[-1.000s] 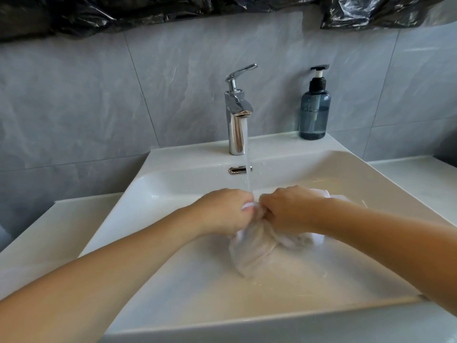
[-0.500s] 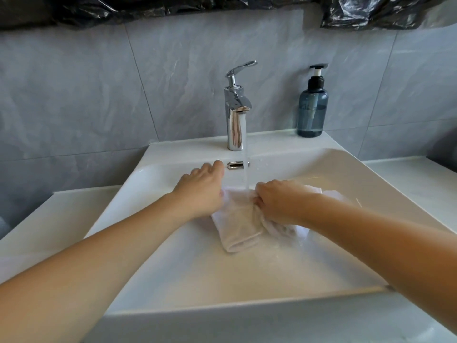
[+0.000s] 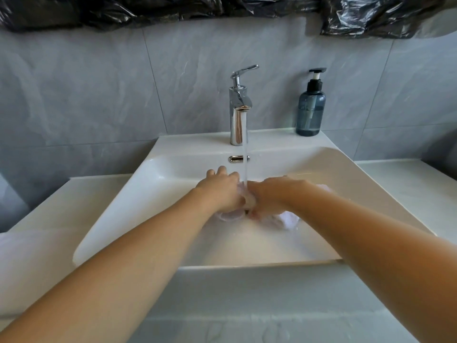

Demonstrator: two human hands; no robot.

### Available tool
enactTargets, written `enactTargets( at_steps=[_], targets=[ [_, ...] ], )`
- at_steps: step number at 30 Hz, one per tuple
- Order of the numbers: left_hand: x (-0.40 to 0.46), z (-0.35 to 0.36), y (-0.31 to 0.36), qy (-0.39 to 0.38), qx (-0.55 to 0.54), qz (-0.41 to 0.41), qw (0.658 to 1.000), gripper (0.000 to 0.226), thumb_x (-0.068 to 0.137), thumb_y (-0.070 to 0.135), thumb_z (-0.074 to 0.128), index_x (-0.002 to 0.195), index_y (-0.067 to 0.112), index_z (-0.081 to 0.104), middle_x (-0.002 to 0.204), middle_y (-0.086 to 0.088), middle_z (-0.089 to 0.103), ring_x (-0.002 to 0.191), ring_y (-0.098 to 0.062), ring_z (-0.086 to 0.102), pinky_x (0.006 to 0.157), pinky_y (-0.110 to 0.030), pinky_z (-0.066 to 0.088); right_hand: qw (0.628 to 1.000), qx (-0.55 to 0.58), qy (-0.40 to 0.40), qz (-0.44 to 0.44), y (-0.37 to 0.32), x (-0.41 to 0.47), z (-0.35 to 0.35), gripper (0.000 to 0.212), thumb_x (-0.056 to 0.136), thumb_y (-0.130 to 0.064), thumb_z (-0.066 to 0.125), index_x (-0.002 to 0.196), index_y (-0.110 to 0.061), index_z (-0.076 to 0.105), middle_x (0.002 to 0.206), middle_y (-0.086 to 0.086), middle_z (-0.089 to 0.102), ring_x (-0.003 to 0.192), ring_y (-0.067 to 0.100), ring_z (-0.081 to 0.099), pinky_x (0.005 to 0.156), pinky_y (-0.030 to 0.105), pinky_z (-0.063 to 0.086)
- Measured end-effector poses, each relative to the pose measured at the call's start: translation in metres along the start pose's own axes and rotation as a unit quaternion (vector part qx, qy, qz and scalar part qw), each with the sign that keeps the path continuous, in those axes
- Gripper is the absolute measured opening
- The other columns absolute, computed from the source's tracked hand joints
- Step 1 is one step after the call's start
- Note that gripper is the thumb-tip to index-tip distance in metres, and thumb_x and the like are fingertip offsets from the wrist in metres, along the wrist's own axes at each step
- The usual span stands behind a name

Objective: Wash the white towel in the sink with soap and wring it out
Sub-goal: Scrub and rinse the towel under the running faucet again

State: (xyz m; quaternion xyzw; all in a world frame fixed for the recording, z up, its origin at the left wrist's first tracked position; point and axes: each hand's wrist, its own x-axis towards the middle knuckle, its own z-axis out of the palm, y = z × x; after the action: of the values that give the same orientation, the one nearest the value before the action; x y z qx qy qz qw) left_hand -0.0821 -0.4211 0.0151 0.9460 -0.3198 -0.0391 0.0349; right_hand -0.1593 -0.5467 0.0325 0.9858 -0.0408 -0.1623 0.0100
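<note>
The wet white towel (image 3: 288, 220) lies bunched in the white sink (image 3: 128, 201), mostly hidden under both hands. My left hand (image 3: 220, 191) lies on its left part, palm down, fingers reaching toward the faucet. My right hand (image 3: 269, 194) grips the towel's right part with curled fingers. The two hands touch, with a lump of towel between them. Water (image 3: 245, 164) runs from the chrome faucet (image 3: 238, 107) onto the towel where the hands meet. A blue pump soap bottle (image 3: 311, 107) stands upright on the sink's back ledge, right of the faucet.
A white counter (image 3: 408, 184) flanks the basin on both sides. Grey tiled wall rises behind. Black plastic sheeting (image 3: 173, 8) hangs along the top of the wall. A chrome overflow slot (image 3: 237, 158) sits below the faucet.
The towel was lifted and squeezed between both fists, then spread on the basin; now it is bunched low under the hands. My left hand's fingers have stretched forward.
</note>
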Motion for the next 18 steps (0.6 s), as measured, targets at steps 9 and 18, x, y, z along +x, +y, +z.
enactTargets(
  at_steps=[9,18],
  targets=[
    [0.001,-0.006,0.0,0.011,-0.109,0.066,0.992,0.008,0.091,0.017,0.045,0.083,0.019,0.046,0.096,-0.007,0.059,0.085,-0.028,0.058,0.067,-0.036,0.045,0.994,-0.031,0.095,0.032,0.017,0.018,0.002,0.013,0.079,-0.025,0.06,0.091,-0.024,0.061,0.078,-0.004,0.062,0.069,0.017,0.06,0.056,0.027,0.044],
    [0.005,-0.004,-0.01,-0.019,-0.126,0.068,0.99,0.013,0.083,0.02,0.056,0.077,0.026,0.046,0.088,-0.001,0.058,0.077,-0.019,0.056,0.058,-0.03,0.047,0.993,0.034,0.113,0.025,0.022,0.021,0.003,0.013,0.086,-0.032,0.054,0.097,-0.032,0.061,0.09,-0.004,0.061,0.078,0.019,0.057,0.062,0.029,0.042]
  ],
)
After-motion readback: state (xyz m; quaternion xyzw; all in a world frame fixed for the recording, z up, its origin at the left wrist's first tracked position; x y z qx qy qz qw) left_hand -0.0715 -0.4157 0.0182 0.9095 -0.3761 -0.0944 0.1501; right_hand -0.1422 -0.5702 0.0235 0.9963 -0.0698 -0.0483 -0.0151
